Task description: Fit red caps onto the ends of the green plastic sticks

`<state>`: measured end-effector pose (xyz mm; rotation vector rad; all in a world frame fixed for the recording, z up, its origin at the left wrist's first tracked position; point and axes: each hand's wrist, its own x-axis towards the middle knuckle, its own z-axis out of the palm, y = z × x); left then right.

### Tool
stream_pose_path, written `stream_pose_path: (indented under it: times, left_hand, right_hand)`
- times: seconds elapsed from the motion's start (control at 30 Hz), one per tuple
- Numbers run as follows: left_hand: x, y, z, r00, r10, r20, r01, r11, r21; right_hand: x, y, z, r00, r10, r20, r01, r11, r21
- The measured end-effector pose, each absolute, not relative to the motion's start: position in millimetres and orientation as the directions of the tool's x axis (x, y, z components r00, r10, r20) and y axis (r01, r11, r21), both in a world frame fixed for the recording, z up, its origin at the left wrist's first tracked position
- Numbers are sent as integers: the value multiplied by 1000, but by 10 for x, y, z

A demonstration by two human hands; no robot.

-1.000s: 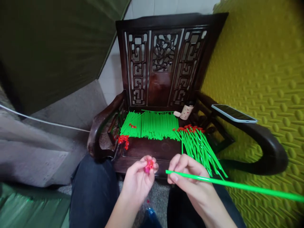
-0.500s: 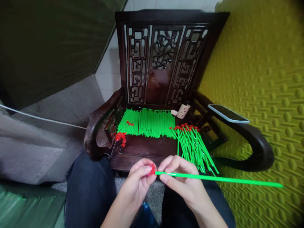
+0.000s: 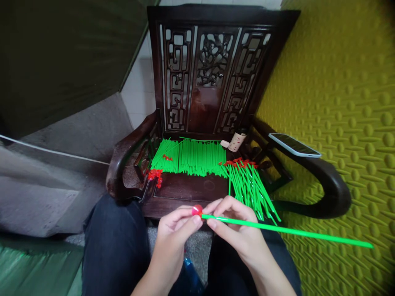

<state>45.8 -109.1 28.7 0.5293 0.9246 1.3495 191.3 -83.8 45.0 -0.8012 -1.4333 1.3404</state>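
Note:
Between the thumb and fingers of my left hand [image 3: 177, 228] is a small red plastic cup-shaped piece [image 3: 196, 210]. My right hand [image 3: 237, 224] pinches a long green plastic stick [image 3: 286, 229] near its left end, which meets the red piece. The stick points right and slopes slightly down. Beyond my hands, rows of loose green sticks [image 3: 202, 156] cover the back of the chair seat [image 3: 185, 189]. At the seat's right lies a pile of green sticks with red tops [image 3: 253, 189]. Loose red pieces [image 3: 155, 176] sit at the left edge.
The dark carved wooden chair [image 3: 206, 109] faces me. A phone [image 3: 294, 145] rests on its right armrest [image 3: 333, 185]. A patterned bottle [image 3: 237, 141] and its pale cap [image 3: 225, 144] stand at the back right. A yellow textured mat [image 3: 345, 111] rises on the right.
My left fingers have shifted on the red piece, leaving more of it showing on top. The green stick's far end has dipped slightly. The view has shifted a little.

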Motion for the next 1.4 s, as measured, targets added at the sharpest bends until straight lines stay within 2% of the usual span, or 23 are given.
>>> stream_pose_path:
  times: [0.1, 0.17, 0.33, 0.73, 0.93, 1.13, 1.4]
  left_hand:
    - [446, -1101, 255, -80, 988, -135, -488, 79, 869]
    - [431, -1114, 246, -75, 991, -113, -454, 67, 889]
    - [404, -1132, 244, -43, 987, -155, -441, 120, 889]
    - [353, -1110, 238, 31, 977, -212, -473, 201, 858]
    - [337, -1098, 222, 5, 984, -180, -433, 164, 886]
    - [310, -1111, 206, -18, 999, -48, -305, 41, 951]
    - [239, -1119, 256, 19, 981, 195, 42, -196, 980]
  right_hand:
    - [1922, -839, 457, -307, 927, 214, -138, 179, -974]
    - [1930, -844, 453, -307, 927, 215, -138, 180, -974]
    - [1933, -851, 458, -323, 926, 197, -178, 145, -973]
    - [1920, -799, 530, -363, 923, 126, -140, 79, -987]
    - [1910, -800, 556, -359, 930, 78, -109, 41, -993]
    - [1877, -820, 604, -330, 943, 47, -90, 18, -996]
    - [1896, -820, 612, -366, 931, 17, -123, -30, -992]
